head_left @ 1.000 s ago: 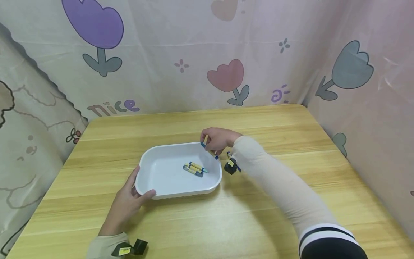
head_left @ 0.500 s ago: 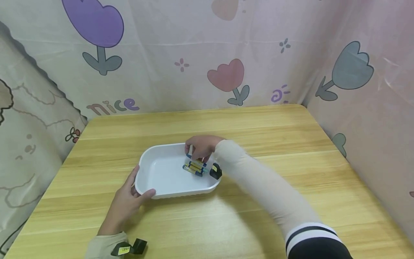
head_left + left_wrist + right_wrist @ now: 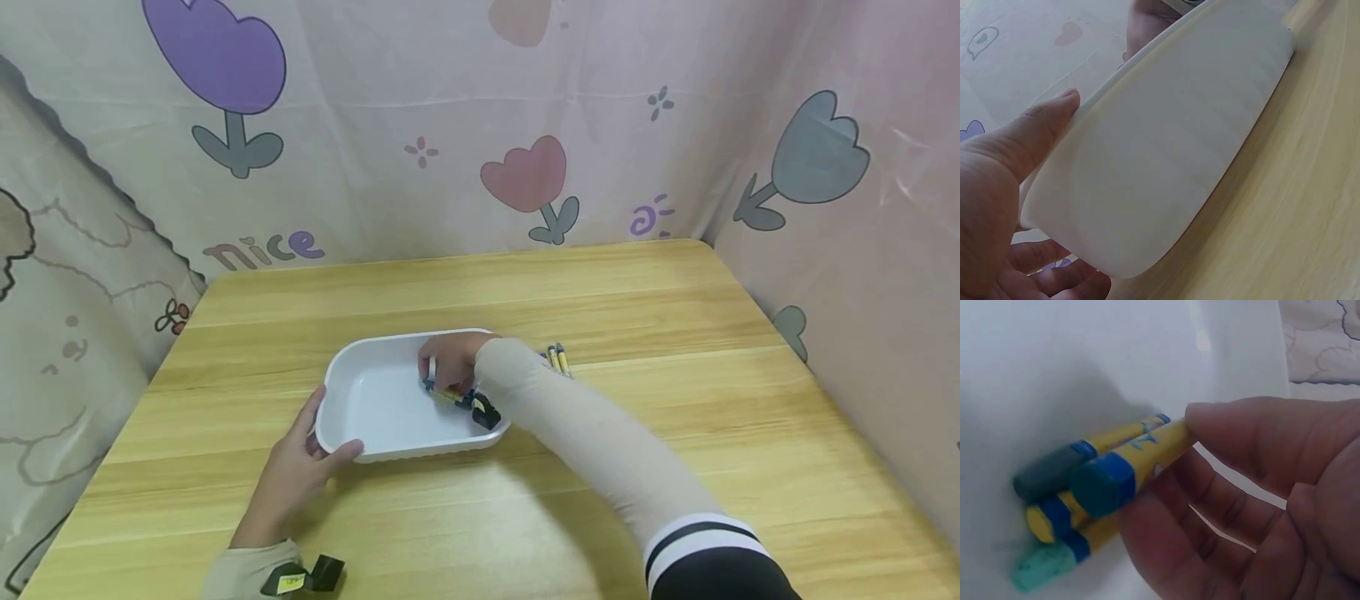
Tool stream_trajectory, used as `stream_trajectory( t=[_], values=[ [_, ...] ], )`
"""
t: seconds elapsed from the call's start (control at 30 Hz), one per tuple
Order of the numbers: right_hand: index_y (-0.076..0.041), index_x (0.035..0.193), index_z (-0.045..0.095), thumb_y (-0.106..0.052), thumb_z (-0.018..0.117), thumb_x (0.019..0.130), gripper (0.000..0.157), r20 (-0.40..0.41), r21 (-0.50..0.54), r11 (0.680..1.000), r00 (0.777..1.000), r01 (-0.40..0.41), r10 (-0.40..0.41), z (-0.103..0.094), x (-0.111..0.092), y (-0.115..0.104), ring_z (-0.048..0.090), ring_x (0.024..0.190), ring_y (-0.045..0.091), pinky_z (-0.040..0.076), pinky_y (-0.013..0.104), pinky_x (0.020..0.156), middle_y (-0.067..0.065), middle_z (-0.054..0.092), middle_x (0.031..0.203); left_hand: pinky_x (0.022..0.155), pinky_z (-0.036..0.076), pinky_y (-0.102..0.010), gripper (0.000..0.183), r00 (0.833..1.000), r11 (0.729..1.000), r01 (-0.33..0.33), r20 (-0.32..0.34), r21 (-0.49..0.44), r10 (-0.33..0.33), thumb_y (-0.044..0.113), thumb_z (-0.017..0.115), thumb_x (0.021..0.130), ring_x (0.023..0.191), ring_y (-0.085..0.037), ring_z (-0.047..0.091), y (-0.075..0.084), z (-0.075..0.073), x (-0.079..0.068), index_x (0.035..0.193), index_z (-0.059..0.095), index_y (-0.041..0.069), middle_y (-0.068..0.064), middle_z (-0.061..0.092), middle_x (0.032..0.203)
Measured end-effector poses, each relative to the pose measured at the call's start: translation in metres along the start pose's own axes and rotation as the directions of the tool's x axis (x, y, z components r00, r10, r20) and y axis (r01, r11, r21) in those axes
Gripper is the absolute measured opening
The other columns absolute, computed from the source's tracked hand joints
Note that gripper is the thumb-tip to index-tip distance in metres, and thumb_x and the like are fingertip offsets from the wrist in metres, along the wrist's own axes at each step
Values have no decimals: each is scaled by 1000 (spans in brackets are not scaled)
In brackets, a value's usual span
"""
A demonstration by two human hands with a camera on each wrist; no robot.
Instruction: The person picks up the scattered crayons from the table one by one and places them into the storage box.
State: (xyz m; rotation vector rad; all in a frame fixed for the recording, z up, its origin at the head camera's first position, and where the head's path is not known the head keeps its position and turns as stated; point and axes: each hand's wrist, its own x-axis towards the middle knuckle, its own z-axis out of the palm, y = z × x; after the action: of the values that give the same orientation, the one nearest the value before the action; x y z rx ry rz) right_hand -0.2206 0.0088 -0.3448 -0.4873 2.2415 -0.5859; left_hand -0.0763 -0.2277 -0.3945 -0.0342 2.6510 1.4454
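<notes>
Both hands are at the shallow white rectangular tray (image 3: 375, 408) in the centre of the frame. Thumb and fingers of the right hand (image 3: 452, 358) pinch a yellow-wrapped wax crayon with a dark teal end and blue band (image 3: 1141, 456), held over the right part of the tray. In the right wrist view its long axis slants from lower left to upper right, the teal end pointing lower left. Three more crayons lie below it on a similar slant: a dark grey-green one (image 3: 1050, 472), a yellow one (image 3: 1039, 526) and a mint-green one (image 3: 1047, 567). Whether the held crayon touches them cannot be told.

Thumb and fingers of the left hand (image 3: 292, 467) are parted round the tray's lower-left corner, gripping it, the thumb along the rim. Right of the tray, partly behind the beige sleeve (image 3: 592, 433), more yellow-and-blue crayons (image 3: 558, 358) lie side by side on the pale wood-grain table (image 3: 450, 525), their lengths running roughly up and down the frame.
</notes>
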Motion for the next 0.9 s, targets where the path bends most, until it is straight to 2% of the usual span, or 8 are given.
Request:
stream_trajectory(
  t=[0.17, 0.3, 0.43, 0.63, 0.77, 0.9],
  values=[
    [-22, 102, 66, -10, 75, 85, 23, -6, -118, 993, 1000, 28, -29, 4, 0, 0, 59, 61, 12, 53, 22, 53, 6, 62, 86, 95, 48, -41, 102, 1000, 1000, 16, 4, 6, -16, 33, 74, 87, 132, -46, 36, -1, 1, 0, 158, 2, 18, -26, 12, 157],
    [-21, 101, 66, -9, 74, 85, 21, -18, -144, 989, 999, 39, -42, 7, -2, -2, 60, 62, 12, 54, 22, 54, 5, 61, 86, 96, 47, -41, 102, 1000, 1000, 19, 6, 6, -19, 31, 74, 87, 133, -45, 35, -1, 0, 1, 157, 1, 17, -26, 10, 158],
    [-20, 101, 66, -10, 74, 86, 20, -28, -138, 990, 999, 29, -33, 8, -2, -3, 60, 63, 12, 53, 21, 54, 4, 61, 86, 96, 47, -41, 102, 1000, 1000, 17, 5, 4, -17, 31, 74, 87, 133, -45, 36, -1, 0, 1, 157, 2, 17, -26, 11, 157],
    [-20, 104, 65, -5, 66, 88, 23, -19, -131, 991, 999, 30, -33, 6, 1, -3, 59, 66, 14, 51, 21, 53, 5, 61, 88, 96, 47, -40, 102, 1000, 1000, 6, -3, 9, -6, 33, 74, 87, 133, -46, 35, -1, 1, 0, 158, 2, 18, -26, 11, 157],
    [-19, 106, 64, -14, 69, 90, 18, -27, -87, 996, 999, 21, -24, 1, 0, -2, 61, 74, 16, 55, 24, 61, 4, 61, 94, 94, 48, -38, 101, 1000, 1000, -9, -4, 5, 9, 33, 74, 88, 132, -45, 36, -1, 1, 0, 158, 3, 19, -25, 11, 158],
    [-16, 109, 62, -19, 69, 90, 20, -41, -49, 998, 999, 34, -36, -7, -5, 1, 62, 81, 18, 58, 26, 67, 5, 60, 98, 95, 46, -37, 100, 1000, 1000, -26, -5, 5, 26, 30, 74, 88, 131, -46, 38, -2, 1, 0, 158, 3, 17, -27, 12, 157]
  ],
)
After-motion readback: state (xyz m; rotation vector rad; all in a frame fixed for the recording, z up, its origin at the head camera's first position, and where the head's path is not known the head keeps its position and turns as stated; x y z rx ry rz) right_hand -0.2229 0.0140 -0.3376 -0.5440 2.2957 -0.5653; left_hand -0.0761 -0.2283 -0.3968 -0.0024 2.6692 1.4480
